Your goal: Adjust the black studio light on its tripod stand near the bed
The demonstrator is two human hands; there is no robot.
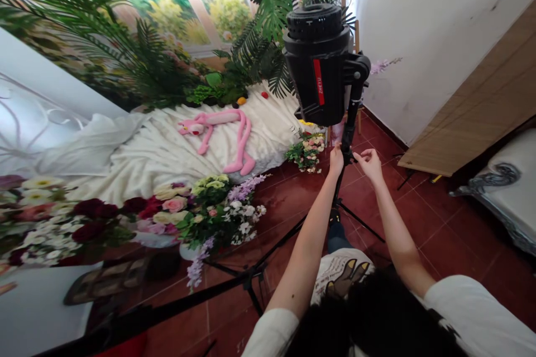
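Note:
A black studio light (317, 75) with a red label sits at the top of a black light stand (348, 128), right in front of me. Around the stand's pole, below the lamp, my left hand (336, 162) is closed. On the other side, my right hand (369, 164) has its fingers bent at a small dark clamp knob (352, 157) on the same pole. Thumb and forefinger meet the knob's end; the exact contact is small and partly hidden. Beneath both hands the stand's legs spread on the red tiled floor (377, 201).
Left of the stand, a pink plush toy (240, 142) lies on a white draped cloth (163, 145). Artificial flowers (173, 206) line its front. Another black stand (247, 278) crosses the lower left. A wooden panel (464, 106) and a silver-trimmed white piece of furniture (508, 189) stand right.

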